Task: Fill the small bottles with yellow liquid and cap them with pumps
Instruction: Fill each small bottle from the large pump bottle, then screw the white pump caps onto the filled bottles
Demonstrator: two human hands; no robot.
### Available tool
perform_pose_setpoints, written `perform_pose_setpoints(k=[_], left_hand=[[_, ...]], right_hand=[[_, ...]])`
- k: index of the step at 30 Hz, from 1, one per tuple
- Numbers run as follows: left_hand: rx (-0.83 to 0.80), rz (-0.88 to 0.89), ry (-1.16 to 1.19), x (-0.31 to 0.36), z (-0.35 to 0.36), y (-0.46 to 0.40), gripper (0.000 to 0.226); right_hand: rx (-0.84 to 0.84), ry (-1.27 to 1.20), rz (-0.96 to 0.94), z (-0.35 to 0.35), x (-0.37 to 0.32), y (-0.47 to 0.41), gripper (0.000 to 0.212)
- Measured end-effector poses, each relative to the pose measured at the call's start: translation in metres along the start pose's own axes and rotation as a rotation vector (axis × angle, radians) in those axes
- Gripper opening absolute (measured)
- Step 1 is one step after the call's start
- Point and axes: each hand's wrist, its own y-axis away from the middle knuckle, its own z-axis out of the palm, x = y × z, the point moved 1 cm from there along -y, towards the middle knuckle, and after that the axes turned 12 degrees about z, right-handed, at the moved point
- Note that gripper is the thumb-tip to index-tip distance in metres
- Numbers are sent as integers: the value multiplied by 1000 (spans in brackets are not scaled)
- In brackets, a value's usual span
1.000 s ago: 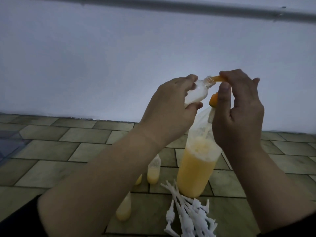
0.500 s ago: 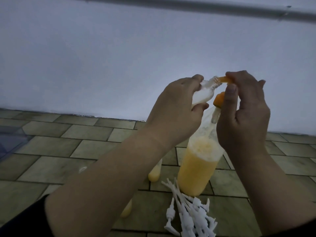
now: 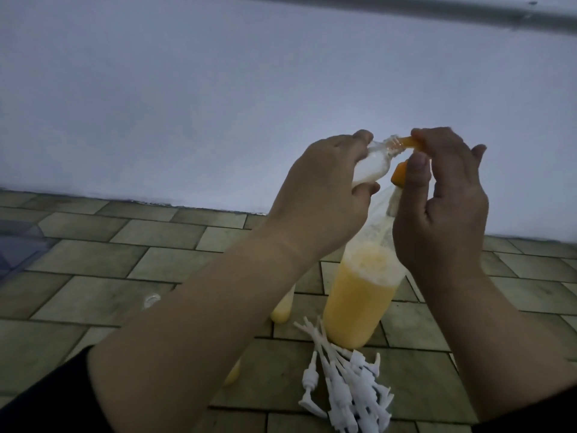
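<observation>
My left hand (image 3: 324, 195) grips a small clear bottle (image 3: 156, 165), tilted with its neck pointing right and up. My right hand (image 3: 443, 201) pinches an orange tube (image 3: 504, 142) whose tip sits at the small bottle's mouth. Directly below stands a large clear bottle (image 3: 359, 295), roughly half full of yellow liquid, with an orange nozzle (image 3: 492, 178) at its top. A pile of white pumps (image 3: 346, 392) lies on the floor in front of it. Small bottles with yellow liquid (image 3: 282, 307) stand partly hidden behind my left forearm; another (image 3: 232, 375) shows lower.
The floor is green-grey tile (image 3: 125, 260), ending at a white wall (image 3: 249, 89). A translucent plastic container edge (image 3: 18, 245) lies at the far left. A small clear ring-like object (image 3: 151, 300) rests on the tile beside my left forearm.
The view has shifted slightly; both hands stay together at the small bottle's mouth and have drifted a little right. The grips look the same.
</observation>
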Motion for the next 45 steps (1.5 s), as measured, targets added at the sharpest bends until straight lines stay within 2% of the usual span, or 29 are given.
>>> perform_pose_setpoints(k=[8,14,21,26,31,34,38,42,45], left_hand=[[18,8,-10,2,-9,-8,52],[34,-15,51,-1,3,1,53],[26,-34,102,1,2,2,52],[67,-118,238,-1,-2,-2,46],[38,-238,312,-18,-7,19,46],[-40,-318,324,-25,-11,51,42],[-218,-408,299,-24,-4,98,26],[-310,-489,208,-25,14,128,22],[-391,-475,72,-26,28,141,31]], right_hand=[[-27,-16,15,-11,-14,-14,48],[-1,-8,15,-2,-4,-1,38],[-83,-25,16,-12,-8,0,42],[-135,-98,141,-18,-18,-14,52],[-241,-140,192,-30,-17,-11,44],[-166,-202,195,-42,-11,5,45],[-110,-232,250,-51,7,48,44],[-135,-196,420,-52,28,92,43],[-208,-143,536,-48,38,121,48]])
